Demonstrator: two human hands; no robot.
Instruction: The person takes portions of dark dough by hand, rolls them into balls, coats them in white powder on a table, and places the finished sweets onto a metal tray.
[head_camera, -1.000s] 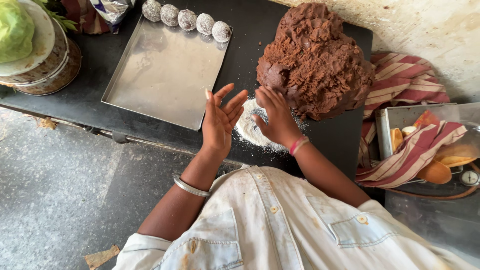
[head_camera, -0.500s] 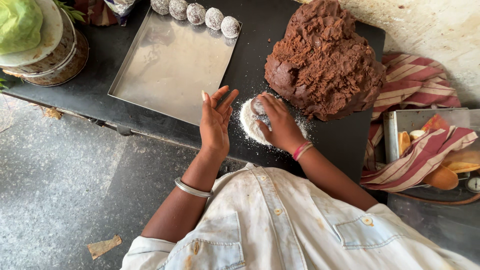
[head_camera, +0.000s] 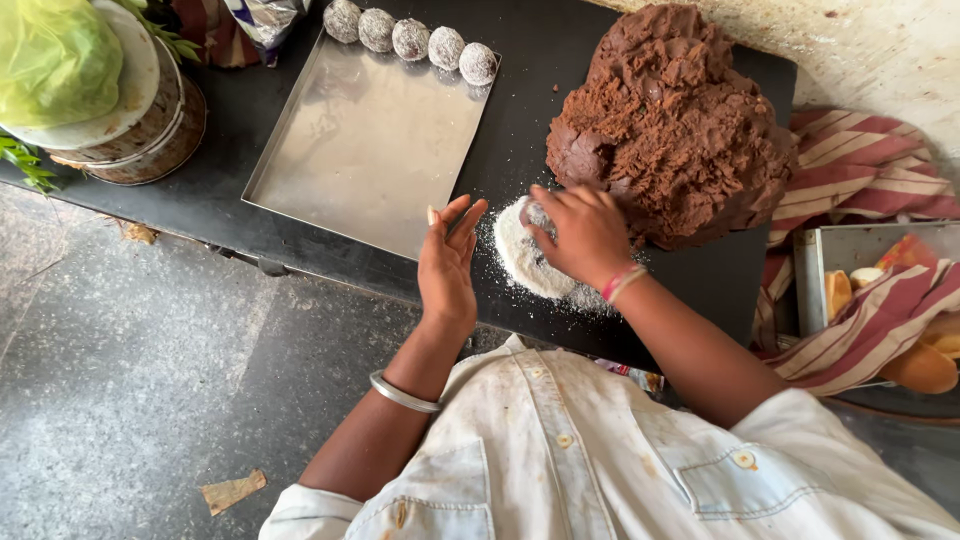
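Observation:
My right hand (head_camera: 585, 235) presses down on a small dough ball (head_camera: 537, 215) in a little heap of white powder (head_camera: 525, 265) on the black counter (head_camera: 540, 60). My left hand (head_camera: 447, 262) hovers just left of the powder, palm turned inward, fingers spread and empty. A big mound of brown dough (head_camera: 672, 125) rises right behind my right hand. A steel tray (head_camera: 365, 150) lies to the left, with several powder-coated balls (head_camera: 412, 38) lined along its far edge.
A striped red-and-cream cloth (head_camera: 865, 170) drapes at the right over a metal tin (head_camera: 830, 255) holding pale baked pieces. At far left stands a round wooden container (head_camera: 150, 135) under a plate with a green bag (head_camera: 55, 55). Grey stone floor lies below.
My right hand has come off the dough mound and settled onto the powder heap with a ball under it. The left hand stays raised beside it.

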